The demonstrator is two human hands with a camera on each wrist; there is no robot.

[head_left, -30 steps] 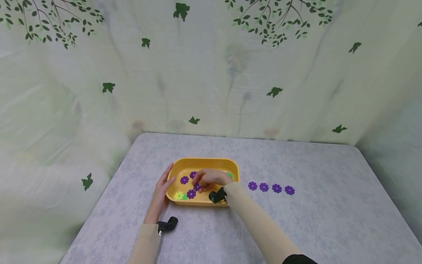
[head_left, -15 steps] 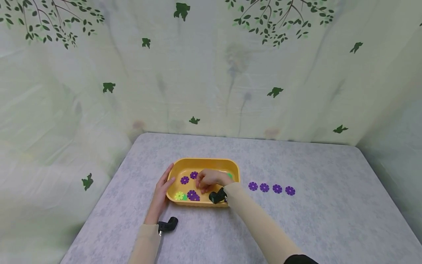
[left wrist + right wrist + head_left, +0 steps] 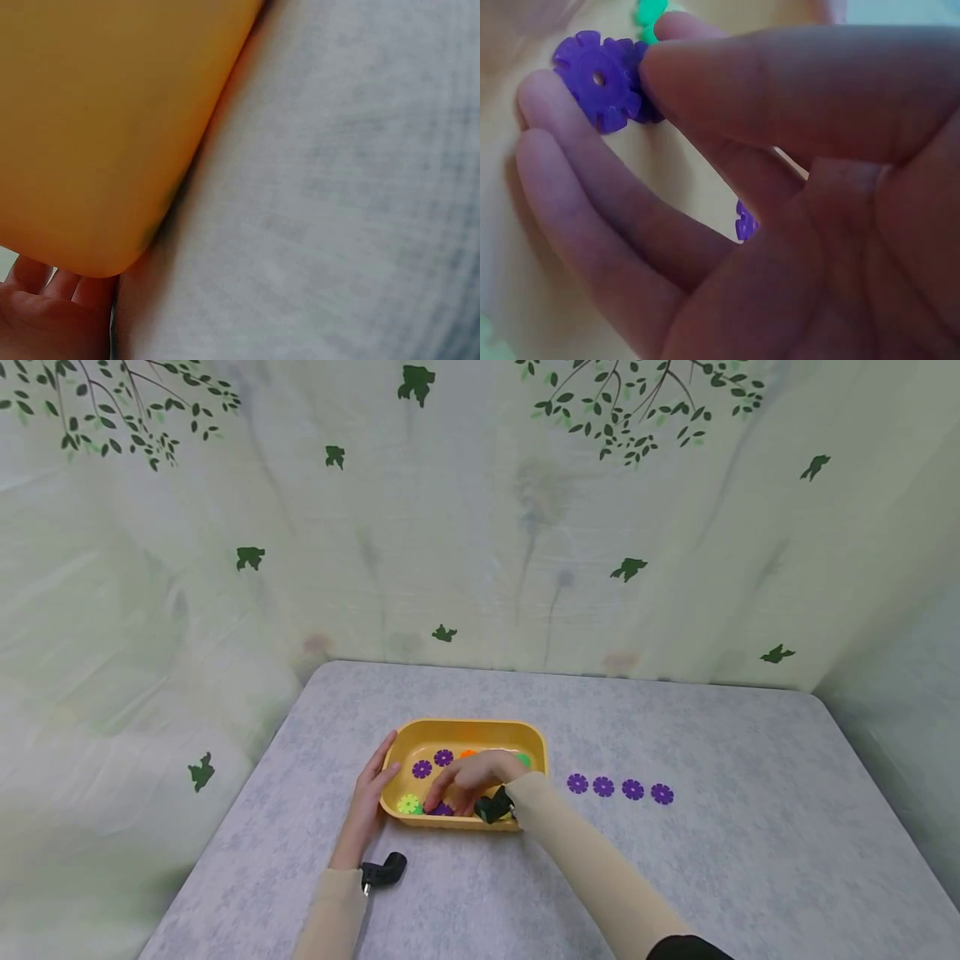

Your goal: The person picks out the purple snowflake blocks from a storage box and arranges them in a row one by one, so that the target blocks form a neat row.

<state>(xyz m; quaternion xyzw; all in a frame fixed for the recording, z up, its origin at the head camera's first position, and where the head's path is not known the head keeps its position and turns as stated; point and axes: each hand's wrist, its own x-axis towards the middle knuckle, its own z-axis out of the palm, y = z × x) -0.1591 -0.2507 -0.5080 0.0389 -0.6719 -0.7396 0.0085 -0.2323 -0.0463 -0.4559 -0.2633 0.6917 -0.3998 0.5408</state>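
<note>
Light purple discs (image 3: 596,79), best lifted by the notched edge

Two of the purple discs are seen overlapping in the near part of the yellow tray (image 3: 472,723), to the right of a yellow disc (image 3: 408,804) and a small green piece. Two farther purple ones (image 3: 422,769) are set apart from them, toward the far left, and four more purple discs in a row (image 3: 603,787) are laid on the table (image 3: 720,735), to the right of the tray.

The right hand (image 3: 467,772) is held over the overlapping pair, its fingers curved and parted, with a wide gap left between the thumb and two of the fingers. Whether a disc is pinched cannot be told, as part of the rear one is hidden by the thumb. The tray's left wall is gripped by the left hand (image 3: 371,787), thumb over the rim, fingers laid along the outside.

The discs are judged to be thin, stiff plastic: very light, hard to break, perhaps slippery on the face. Little force should be needed. The edge is best taken between thumb and fingertip, where purchase is offered by the notches. A raised edge may be gained from the overlap, though a second disc could be dragged along.
</note>
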